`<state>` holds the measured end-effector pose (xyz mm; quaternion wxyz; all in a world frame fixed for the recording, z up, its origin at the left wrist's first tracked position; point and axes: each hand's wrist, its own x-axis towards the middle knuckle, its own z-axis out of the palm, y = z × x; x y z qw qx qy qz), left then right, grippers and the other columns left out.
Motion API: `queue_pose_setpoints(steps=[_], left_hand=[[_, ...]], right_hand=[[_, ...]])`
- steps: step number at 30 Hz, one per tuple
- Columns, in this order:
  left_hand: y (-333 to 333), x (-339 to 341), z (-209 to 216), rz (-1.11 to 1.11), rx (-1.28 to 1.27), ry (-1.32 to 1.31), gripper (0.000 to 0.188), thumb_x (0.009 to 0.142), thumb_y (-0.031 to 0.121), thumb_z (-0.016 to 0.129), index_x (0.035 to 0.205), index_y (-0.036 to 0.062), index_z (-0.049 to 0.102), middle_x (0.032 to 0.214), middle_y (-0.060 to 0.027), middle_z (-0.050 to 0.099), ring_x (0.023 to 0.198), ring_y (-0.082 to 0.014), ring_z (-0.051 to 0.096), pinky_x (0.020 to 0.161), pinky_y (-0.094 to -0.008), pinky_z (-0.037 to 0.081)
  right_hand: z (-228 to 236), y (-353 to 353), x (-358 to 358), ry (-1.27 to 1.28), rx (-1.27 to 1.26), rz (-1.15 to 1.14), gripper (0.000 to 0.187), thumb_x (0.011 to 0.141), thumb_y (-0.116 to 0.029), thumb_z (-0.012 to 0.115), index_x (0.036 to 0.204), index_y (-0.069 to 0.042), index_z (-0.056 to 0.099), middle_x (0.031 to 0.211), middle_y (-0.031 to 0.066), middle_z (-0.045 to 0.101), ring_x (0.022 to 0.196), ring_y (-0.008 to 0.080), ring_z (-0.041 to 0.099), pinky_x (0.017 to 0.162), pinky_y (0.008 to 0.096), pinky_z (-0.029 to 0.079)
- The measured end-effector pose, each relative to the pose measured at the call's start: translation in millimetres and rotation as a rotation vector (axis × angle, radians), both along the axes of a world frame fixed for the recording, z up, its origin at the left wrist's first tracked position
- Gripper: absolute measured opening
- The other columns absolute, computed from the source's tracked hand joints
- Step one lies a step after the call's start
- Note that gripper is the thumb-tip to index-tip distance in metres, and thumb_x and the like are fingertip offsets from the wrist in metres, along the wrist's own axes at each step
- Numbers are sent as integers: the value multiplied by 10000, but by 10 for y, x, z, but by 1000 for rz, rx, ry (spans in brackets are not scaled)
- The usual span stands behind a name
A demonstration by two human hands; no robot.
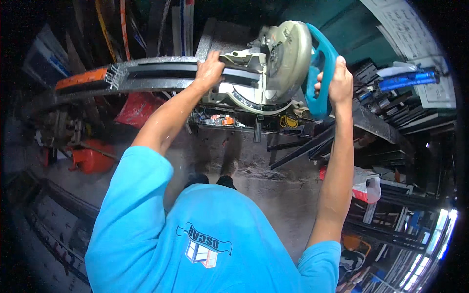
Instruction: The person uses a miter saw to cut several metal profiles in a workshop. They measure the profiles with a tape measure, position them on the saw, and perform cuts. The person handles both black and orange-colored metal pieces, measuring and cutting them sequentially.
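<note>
Before me at the controls, a miter saw (289,63) stands with a dark bar (163,72) running up to it, its teal handle (330,52) clenched in my right grip (340,84). My left grip (209,72) presses the bar; should that hold slacken, I judge, the bar could twist or kick.

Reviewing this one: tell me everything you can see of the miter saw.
The miter saw stands ahead of the person, right of centre. It has a rounded, dull grey-beige blade guard, a teal, plastic-looking loop handle, a pale, metal-looking fence and a curved front edge with a dark scale. The right hand grips the handle. A long dark bar lies across its left side, under the left hand. Whether the blade is spinning cannot be told.
</note>
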<state>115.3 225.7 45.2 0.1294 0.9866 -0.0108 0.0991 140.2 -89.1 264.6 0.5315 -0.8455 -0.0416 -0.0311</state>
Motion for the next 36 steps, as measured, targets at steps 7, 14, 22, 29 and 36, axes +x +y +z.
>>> queue_pose_setpoints(steps=[7, 14, 22, 29, 36], left_hand=[[358, -582, 420, -172, -104, -142, 345, 737, 274, 836, 979, 61, 713, 943, -118, 709, 951, -357, 675, 800, -468, 503], [342, -1236, 1185, -424, -307, -183, 496, 699, 25, 816, 1180, 103, 719, 1201, -135, 708, 1098, -330, 680, 935, -385, 540], [254, -1688, 1657, -31, -784, -213, 405, 794, -80, 736, 1190, -57, 654, 1119, -94, 718, 1020, -155, 660, 916, -310, 516], [336, -1914, 974, 308, -1441, -253, 206, 744, 97, 678, 936, 25, 665, 824, -62, 678, 709, -207, 668, 672, -355, 563], [-383, -2053, 884, 156, -1301, -219, 288, 800, 78, 747, 1068, 17, 661, 970, -31, 684, 889, -158, 629, 828, -315, 512]], right_hand=[[365, 38, 483, -129, -175, -40, 662, 1045, -570, 372, 1018, 26, 660, 833, 198, 701, 708, 336, 705, 656, 440, 574], [428, 0, 162, -786, -368, -35, 476, 976, -346, 579, 1351, -55, 616, 1347, 243, 612, 1216, 418, 599, 1035, 431, 469], [-1576, -816, -509, -108, -293, -55, 369, 961, -280, 606, 1197, 3, 628, 1190, 232, 669, 1085, 395, 652, 942, 456, 507], [-2853, -937, -460, 75, -894, 157, 1041, 756, -587, 791, 1583, -166, 318, 1557, 242, 394, 1457, 456, 331, 1154, 530, 367], [-2319, -930, -825, -104, -556, 70, 741, 828, -403, 767, 1399, 13, 544, 1329, 226, 532, 1218, 379, 541, 1034, 465, 439]])
